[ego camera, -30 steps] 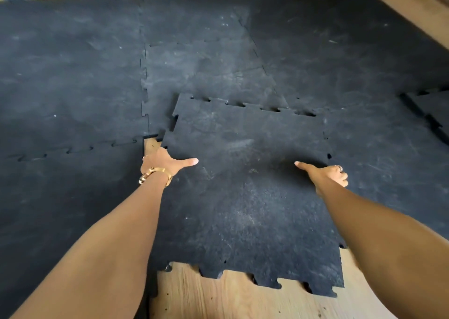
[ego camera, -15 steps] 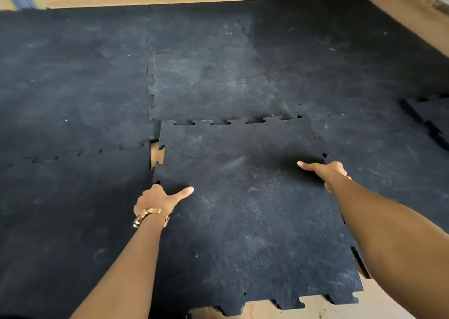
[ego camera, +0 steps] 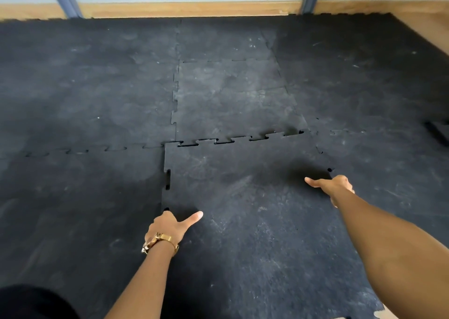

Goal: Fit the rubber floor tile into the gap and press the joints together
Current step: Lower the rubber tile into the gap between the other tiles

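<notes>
The loose black rubber tile (ego camera: 255, 221) with puzzle-tooth edges lies in the gap among the laid tiles. Its far teeth sit against the neighbour's teeth (ego camera: 233, 140) with small dark slits still showing along that joint. A few slits also show on the left joint (ego camera: 167, 180). My left hand (ego camera: 170, 226) grips the tile's left edge, thumb on top, fingers hidden under the edge. My right hand (ego camera: 332, 186) grips the right edge the same way, thumb pointing inward.
Laid black tiles (ego camera: 85, 99) surround the gap on the left, far and right sides. A wooden skirting (ego camera: 184, 9) and grey door frame run along the back. Another loose tile's edge (ego camera: 439, 134) shows at the far right. Bare wood floor (ego camera: 381, 315) peeks at the bottom right.
The tile has slid forward and to the left into the gap; the wood at the left corner is now covered. Both hands kept their grip on its side edges.
</notes>
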